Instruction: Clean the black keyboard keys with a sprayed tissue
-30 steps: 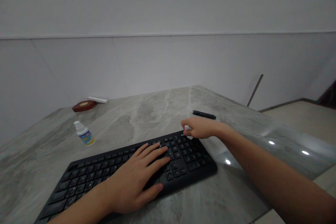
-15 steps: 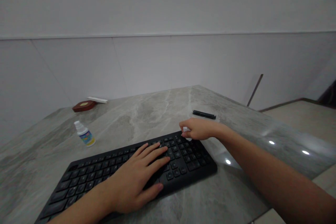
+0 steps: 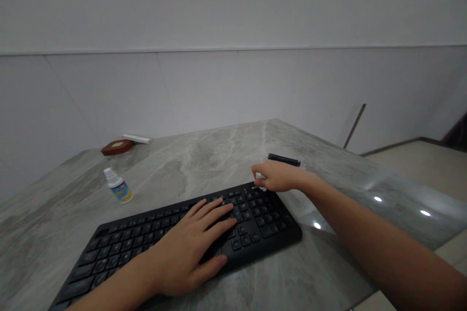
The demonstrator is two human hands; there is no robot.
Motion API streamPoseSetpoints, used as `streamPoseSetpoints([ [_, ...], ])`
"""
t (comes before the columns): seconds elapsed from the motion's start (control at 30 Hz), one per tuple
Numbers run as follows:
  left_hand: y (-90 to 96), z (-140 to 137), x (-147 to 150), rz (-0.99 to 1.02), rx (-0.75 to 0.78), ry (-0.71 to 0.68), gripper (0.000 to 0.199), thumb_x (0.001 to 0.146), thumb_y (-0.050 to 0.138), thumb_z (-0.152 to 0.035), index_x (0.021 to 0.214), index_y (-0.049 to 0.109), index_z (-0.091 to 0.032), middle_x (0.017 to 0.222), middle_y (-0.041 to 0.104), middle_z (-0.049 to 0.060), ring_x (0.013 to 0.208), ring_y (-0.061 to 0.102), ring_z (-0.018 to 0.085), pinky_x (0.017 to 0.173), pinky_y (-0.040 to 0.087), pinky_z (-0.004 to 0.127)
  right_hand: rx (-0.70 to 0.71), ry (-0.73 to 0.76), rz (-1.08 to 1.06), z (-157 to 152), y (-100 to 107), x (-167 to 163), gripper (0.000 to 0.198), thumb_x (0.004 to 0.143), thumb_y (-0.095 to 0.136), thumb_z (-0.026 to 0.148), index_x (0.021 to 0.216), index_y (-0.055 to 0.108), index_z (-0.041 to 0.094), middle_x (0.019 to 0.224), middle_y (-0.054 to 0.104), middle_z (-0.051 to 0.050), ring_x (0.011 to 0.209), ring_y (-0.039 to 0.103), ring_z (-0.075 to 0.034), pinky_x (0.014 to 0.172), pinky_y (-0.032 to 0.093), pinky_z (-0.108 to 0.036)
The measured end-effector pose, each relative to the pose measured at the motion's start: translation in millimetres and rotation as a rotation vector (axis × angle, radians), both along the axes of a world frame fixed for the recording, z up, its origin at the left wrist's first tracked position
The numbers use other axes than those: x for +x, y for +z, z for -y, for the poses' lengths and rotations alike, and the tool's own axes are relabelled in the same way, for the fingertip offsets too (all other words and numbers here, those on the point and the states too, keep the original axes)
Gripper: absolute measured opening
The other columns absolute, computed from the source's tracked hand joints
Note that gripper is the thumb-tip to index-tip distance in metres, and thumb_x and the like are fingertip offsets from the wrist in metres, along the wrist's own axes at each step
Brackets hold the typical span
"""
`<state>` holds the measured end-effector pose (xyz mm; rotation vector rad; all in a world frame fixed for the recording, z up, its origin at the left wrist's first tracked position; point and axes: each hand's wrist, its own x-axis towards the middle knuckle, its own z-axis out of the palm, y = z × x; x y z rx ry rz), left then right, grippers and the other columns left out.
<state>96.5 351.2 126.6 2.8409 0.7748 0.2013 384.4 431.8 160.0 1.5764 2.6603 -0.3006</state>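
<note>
A black keyboard (image 3: 268,230) lies at a slant on the grey marbled table (image 3: 204,160). My left hand (image 3: 193,248) rests flat over its middle, fingers spread across the keys and thumb near the front edge. At the keyboard's far right corner, my right hand (image 3: 275,176) is closed on a small white wipe (image 3: 261,176), a tissue or cloth. Only a bit of the wipe shows between thumb and fingers; the rest is hidden by the hand. Just beyond that hand lies a slim black object (image 3: 283,159), perhaps a pen.
A small white spray bottle (image 3: 119,188) with a colourful label stands left, behind the keyboard. Near the wall are a dark red wooden piece (image 3: 116,147) and a white flat strip (image 3: 136,139). The table's right edge slopes away toward a pale floor (image 3: 419,165).
My right hand has shifted slightly up and to the right at the keyboard's corner, with the wipe still in it. My left hand and the keyboard have stayed put.
</note>
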Motion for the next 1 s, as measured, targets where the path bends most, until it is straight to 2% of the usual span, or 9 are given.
streamPoseSetpoints([
  [0.23, -1.0, 0.5, -1.1, 0.021, -0.011, -0.005, 0.061, 0.092, 0.057, -0.03, 0.149, 0.035, -0.029, 0.159, 0.031, 0.005, 0.146, 0.026, 0.034, 0.117, 0.022, 0.061, -0.075, 0.074, -0.024, 1.6, 1.4, -0.5, 0.019, 0.088, 0.057, 0.031, 0.099, 0.066, 0.018, 0.092, 0.072, -0.009, 0.081, 0.064, -0.021, 0.062, 0.036, -0.027],
  [0.43, -0.3, 0.7, 0.4, -0.003, -0.01, 0.001, 0.061, 0.092, 0.056, -0.03, 0.15, 0.034, -0.029, 0.159, 0.029, 0.005, 0.146, 0.025, 0.034, 0.117, 0.023, 0.062, -0.003, 0.002, 0.008, 0.1, 0.5, -1.4, 0.018, 0.089, 0.055, 0.029, 0.096, 0.066, 0.016, 0.089, 0.071, -0.01, 0.079, 0.063, -0.022, 0.062, 0.035, -0.028],
  [0.67, -1.0, 0.5, -1.0, 0.021, -0.005, -0.003, 0.062, 0.092, 0.058, -0.03, 0.149, 0.035, -0.029, 0.159, 0.03, 0.005, 0.146, 0.026, 0.034, 0.117, 0.023, 0.061, -0.077, 0.096, -0.021, 4.6, 2.6, -3.1, 0.02, 0.088, 0.056, 0.03, 0.099, 0.066, 0.018, 0.095, 0.072, -0.01, 0.082, 0.063, -0.022, 0.064, 0.037, -0.027],
  [0.87, -0.9, 0.5, -1.0, 0.021, -0.011, 0.0, 0.06, 0.093, 0.056, -0.031, 0.149, 0.035, -0.03, 0.159, 0.03, 0.005, 0.146, 0.026, 0.034, 0.117, 0.023, 0.061, -0.016, 0.003, 0.001, 1.1, 1.7, -0.8, 0.018, 0.088, 0.056, 0.029, 0.096, 0.066, 0.017, 0.088, 0.071, -0.01, 0.079, 0.063, -0.022, 0.062, 0.036, -0.028],
  [1.0, -1.3, 0.6, -0.9, 0.024, -0.017, -0.001, 0.061, 0.092, 0.057, -0.031, 0.149, 0.035, -0.029, 0.159, 0.03, 0.005, 0.146, 0.026, 0.034, 0.118, 0.021, 0.06, -0.089, 0.068, -0.032, 1.7, 1.3, -1.3, 0.02, 0.088, 0.056, 0.031, 0.099, 0.066, 0.018, 0.094, 0.072, -0.009, 0.082, 0.064, -0.022, 0.065, 0.038, -0.028],
])
